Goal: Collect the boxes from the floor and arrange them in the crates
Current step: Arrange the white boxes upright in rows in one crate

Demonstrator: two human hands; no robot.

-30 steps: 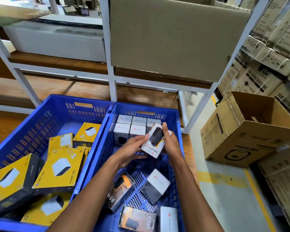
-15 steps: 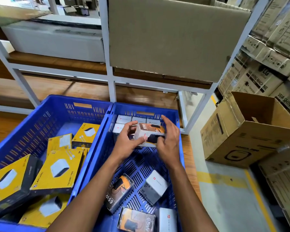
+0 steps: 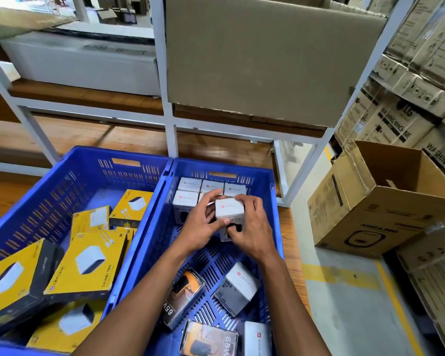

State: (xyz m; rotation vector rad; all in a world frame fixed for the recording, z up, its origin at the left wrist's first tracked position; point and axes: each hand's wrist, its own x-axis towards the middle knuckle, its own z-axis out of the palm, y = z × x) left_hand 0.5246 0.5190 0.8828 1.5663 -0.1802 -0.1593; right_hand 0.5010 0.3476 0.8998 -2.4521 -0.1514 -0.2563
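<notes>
In the right-hand blue crate [image 3: 275, 191], I hold a small white box [image 3: 229, 208] with both hands, white logo top now facing up. A second ago the same box lay tilted in my grip with its printed face showing; since then I have turned it upright and brought it to the near right end of the packed white boxes [image 3: 190, 191] at the crate's far wall. My left hand [image 3: 203, 224] curls round its left side, thumb on the front; my right hand [image 3: 252, 227] grips the right side and lower front. The box sits just beside the second row, apparently about to complete it, though I cannot tell whether it already rests on the crate floor.

Loose stock waits nearer me in the same crate: a grey-and-white box [image 3: 238, 286] on its side, an orange-and-black 65W pack [image 3: 183, 296] and more at the near edge. The left crate [image 3: 70, 181] holds yellow boxes [image 3: 88, 263] in a loose heap. To the right stands an open cardboard carton [image 3: 370, 209] on the floor, with a metal rack [image 3: 170, 129] beyond. Nothing blocks the slot; my own fingers, wrapped low on the box, may have to slide clear before it seats.
</notes>
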